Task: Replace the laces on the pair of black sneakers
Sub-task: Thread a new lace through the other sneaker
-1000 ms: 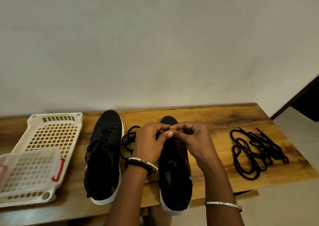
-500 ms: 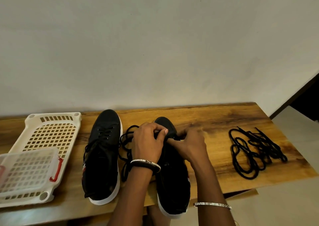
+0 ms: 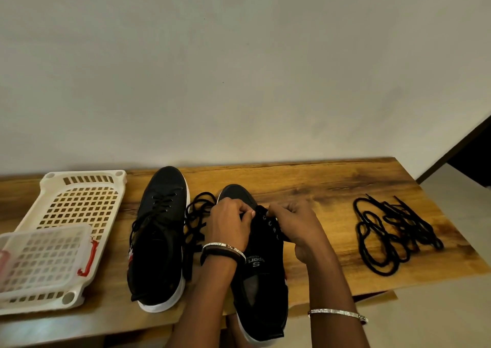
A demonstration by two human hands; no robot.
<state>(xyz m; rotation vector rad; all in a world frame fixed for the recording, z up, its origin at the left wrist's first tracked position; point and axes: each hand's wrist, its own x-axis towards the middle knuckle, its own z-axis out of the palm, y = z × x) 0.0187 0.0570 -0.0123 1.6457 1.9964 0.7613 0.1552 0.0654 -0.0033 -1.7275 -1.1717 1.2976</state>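
Observation:
Two black sneakers with white soles lie on the wooden table (image 3: 318,183), toes pointing away from me. The left sneaker (image 3: 159,236) is laced. Both my hands are at the eyelets of the right sneaker (image 3: 261,273). My left hand (image 3: 228,223) pinches a black lace at the shoe's left eyelet flap. My right hand (image 3: 295,225) grips the right flap, its fingers curled over it. A loose black lace (image 3: 195,223) trails in loops between the two shoes.
A white perforated plastic tray (image 3: 79,204) lies at the left, with a smaller white basket (image 3: 42,257) with a red clip resting on its near end. A pile of loose black laces (image 3: 390,233) lies at the right. A plain wall rises behind the table.
Both hands have dropped from above the right sneaker down onto its eyelet flaps. My right hand has shifted from pinching the lace tip with the left to gripping the flap.

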